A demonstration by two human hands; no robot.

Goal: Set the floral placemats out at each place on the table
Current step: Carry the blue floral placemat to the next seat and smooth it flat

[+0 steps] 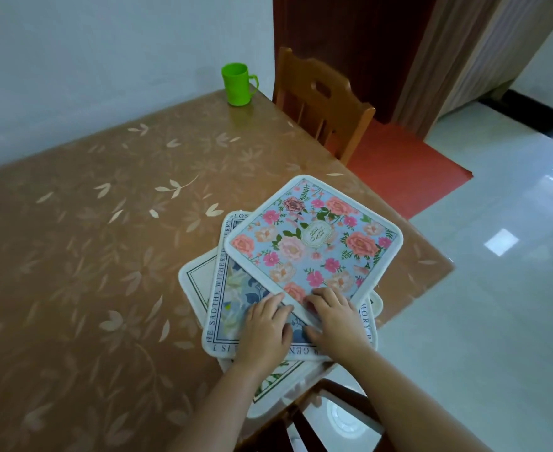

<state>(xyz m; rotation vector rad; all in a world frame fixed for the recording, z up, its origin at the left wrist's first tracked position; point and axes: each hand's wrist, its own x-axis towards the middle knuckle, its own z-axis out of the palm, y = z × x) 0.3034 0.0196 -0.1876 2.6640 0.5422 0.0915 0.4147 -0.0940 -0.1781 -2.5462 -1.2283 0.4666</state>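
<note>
Cream-bordered and skewed, a stack (281, 282) of three floral placemats lies at the near right corner of the leaf-patterned worktop (105, 223). None is yet set at a place, so the task appears to be at its first step: freeing the top placemat (314, 243), pink and peach roses on pale blue, from the lettered blue placemat (223, 288) beneath. A white, green-lined placemat (198, 278) lies lowest.

The left hand (265, 324) rests palm down on the blue placemat, its fingers (273, 301) together and nearly straight, tips at the top placemat's near-left edge. The right hand (335, 318) covers that placemat's near corner, fingers (325, 296) gently curved on its face; whether the thumb hooks beneath cannot be told. Both forearms reach in from the near side.

The next move probably calls for a sure hold on that corner while the left hand pins the stack, then a carry to a place, perhaps by the far wooden chair (320, 106). A green cup (237, 83) stands at the far edge.
</note>
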